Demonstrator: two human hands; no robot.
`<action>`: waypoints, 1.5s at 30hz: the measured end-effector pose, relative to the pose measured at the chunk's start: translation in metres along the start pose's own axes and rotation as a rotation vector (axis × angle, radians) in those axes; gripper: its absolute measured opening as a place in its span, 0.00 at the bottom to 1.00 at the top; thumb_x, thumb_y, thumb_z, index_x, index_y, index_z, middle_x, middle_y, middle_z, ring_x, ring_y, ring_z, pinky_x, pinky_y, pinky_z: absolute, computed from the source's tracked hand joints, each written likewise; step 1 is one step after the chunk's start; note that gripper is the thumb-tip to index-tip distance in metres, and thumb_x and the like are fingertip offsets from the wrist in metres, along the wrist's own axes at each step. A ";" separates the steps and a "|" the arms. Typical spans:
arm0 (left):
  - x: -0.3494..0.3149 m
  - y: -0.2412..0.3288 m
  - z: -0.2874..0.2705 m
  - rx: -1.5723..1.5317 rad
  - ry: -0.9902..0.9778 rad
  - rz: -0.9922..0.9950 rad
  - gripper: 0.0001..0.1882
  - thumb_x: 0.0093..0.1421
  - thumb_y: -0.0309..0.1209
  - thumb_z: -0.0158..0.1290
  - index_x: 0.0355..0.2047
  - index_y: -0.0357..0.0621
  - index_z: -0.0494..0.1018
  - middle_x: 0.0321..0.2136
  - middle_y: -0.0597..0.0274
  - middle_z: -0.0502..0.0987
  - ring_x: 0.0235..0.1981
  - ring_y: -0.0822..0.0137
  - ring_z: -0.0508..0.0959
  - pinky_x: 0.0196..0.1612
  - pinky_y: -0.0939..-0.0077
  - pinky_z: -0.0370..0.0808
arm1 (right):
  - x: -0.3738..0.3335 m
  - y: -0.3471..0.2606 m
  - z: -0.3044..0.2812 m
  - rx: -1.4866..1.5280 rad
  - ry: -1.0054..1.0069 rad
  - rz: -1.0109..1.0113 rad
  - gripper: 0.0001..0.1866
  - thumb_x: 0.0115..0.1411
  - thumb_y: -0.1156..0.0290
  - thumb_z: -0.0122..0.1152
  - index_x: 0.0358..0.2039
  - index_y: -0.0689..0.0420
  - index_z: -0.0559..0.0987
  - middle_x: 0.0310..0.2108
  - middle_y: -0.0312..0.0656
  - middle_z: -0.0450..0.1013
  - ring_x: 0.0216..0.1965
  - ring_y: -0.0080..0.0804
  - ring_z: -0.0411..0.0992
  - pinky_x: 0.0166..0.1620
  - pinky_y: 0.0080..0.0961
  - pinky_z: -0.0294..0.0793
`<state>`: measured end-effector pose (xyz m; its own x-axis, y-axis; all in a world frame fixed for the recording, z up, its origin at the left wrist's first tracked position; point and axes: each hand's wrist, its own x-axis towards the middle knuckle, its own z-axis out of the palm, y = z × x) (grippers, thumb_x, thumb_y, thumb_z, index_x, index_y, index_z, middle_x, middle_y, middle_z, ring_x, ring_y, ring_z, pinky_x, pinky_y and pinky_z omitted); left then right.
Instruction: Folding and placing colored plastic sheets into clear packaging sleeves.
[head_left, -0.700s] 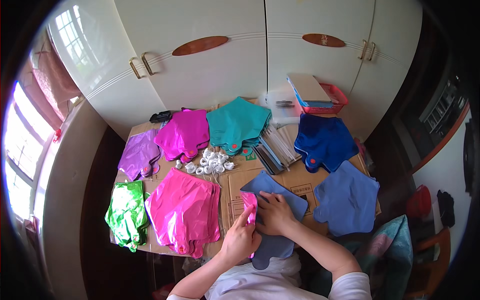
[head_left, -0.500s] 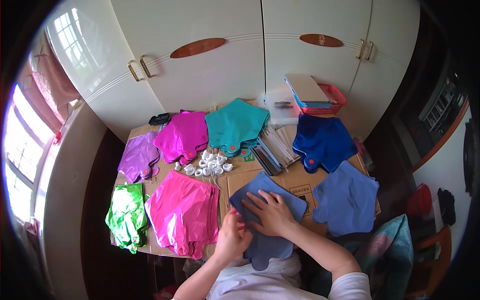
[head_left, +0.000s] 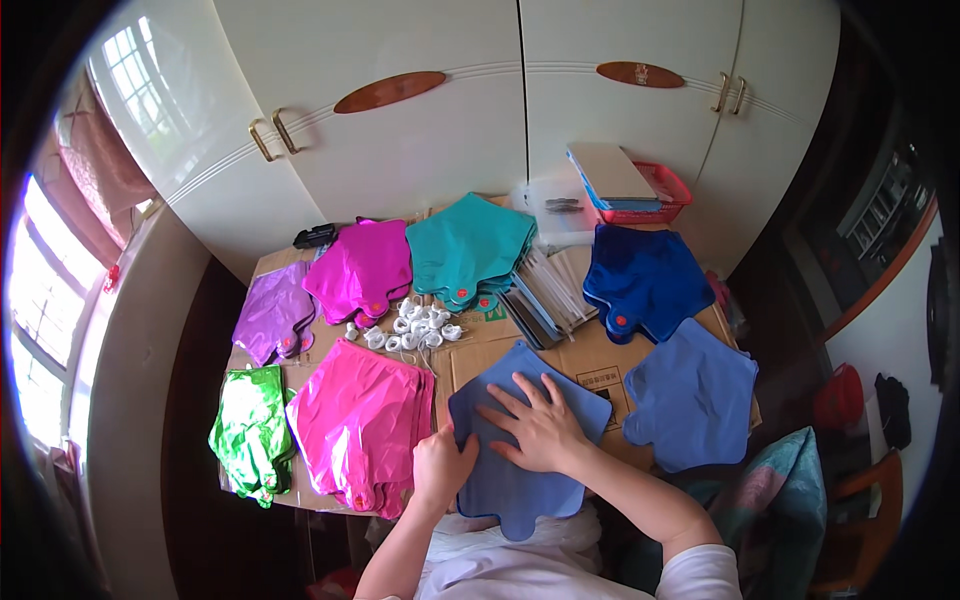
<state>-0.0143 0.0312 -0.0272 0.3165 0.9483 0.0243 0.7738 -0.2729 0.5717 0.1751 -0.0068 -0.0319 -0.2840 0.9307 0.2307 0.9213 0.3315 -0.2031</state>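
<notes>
Head view, looking straight down: nearest the body, a slate-blue foil balloon (head_left: 520, 450) lies flat at the near edge of the bench (head_left: 590, 362), its tail hanging just over that edge toward the person's white shirt. The right hand (head_left: 540, 428) rests on top of it with fingers spread and palm down, pressing and grasping nothing. The left hand (head_left: 441, 468) is curled at the balloon's left edge, its grip pinched on that edge. Just left of it lies a stack of hot-pink balloons (head_left: 360, 425), reaching the bench's near edge, and further left a crumpled green balloon (head_left: 250, 432) sits at the left corner. To the right, a second slate-blue stack (head_left: 693, 397) lies close to the right edge. The surface is covered with flattened brown cardboard, bare only in a small patch between the two blue stacks. Toward the middle sits a cluster of small white clips (head_left: 410, 328). Beyond it lie a purple stack (head_left: 272, 312), a magenta stack (head_left: 362, 270), a teal stack (head_left: 468, 248) and a dark blue stack (head_left: 645, 280), with a bundle of thin sticks (head_left: 548, 290) between teal and dark blue. At the far edge stands a red basket (head_left: 655, 195) holding flat packets. White cupboard doors (head_left: 430, 110) rise directly behind; a bright window (head_left: 45, 300) is on the left.
</notes>
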 end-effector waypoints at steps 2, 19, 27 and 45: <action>-0.001 0.005 -0.003 -0.036 -0.069 0.029 0.13 0.51 0.34 0.56 0.26 0.34 0.71 0.27 0.40 0.76 0.25 0.45 0.78 0.29 0.56 0.76 | 0.000 0.001 0.000 0.009 -0.004 0.012 0.30 0.58 0.44 0.52 0.60 0.37 0.68 0.65 0.38 0.57 0.66 0.48 0.50 0.64 0.59 0.46; -0.016 0.029 0.016 -0.124 -0.011 0.419 0.06 0.41 0.24 0.53 0.19 0.34 0.68 0.52 0.39 0.69 0.49 0.42 0.70 0.53 0.57 0.68 | -0.001 0.020 0.015 0.412 0.251 0.074 0.10 0.54 0.68 0.57 0.32 0.61 0.78 0.53 0.49 0.68 0.55 0.46 0.65 0.57 0.39 0.62; -0.017 0.029 0.026 -0.029 0.065 0.501 0.08 0.45 0.27 0.56 0.23 0.35 0.71 0.50 0.38 0.69 0.48 0.42 0.70 0.53 0.57 0.68 | 0.002 0.015 0.014 0.441 0.407 0.145 0.12 0.53 0.66 0.64 0.24 0.61 0.74 0.33 0.45 0.70 0.37 0.44 0.69 0.43 0.36 0.70; 0.013 0.005 -0.025 0.388 -0.337 0.749 0.51 0.47 0.67 0.52 0.65 0.53 0.55 0.64 0.53 0.56 0.67 0.49 0.52 0.67 0.51 0.48 | 0.000 0.016 0.017 0.384 0.400 0.150 0.03 0.51 0.78 0.56 0.25 0.62 0.71 0.34 0.48 0.66 0.39 0.46 0.66 0.45 0.38 0.67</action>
<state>-0.0205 0.0463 -0.0038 0.9079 0.4192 0.0020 0.4117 -0.8924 0.1848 0.1850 0.0011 -0.0514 0.0337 0.8654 0.4999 0.7600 0.3027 -0.5751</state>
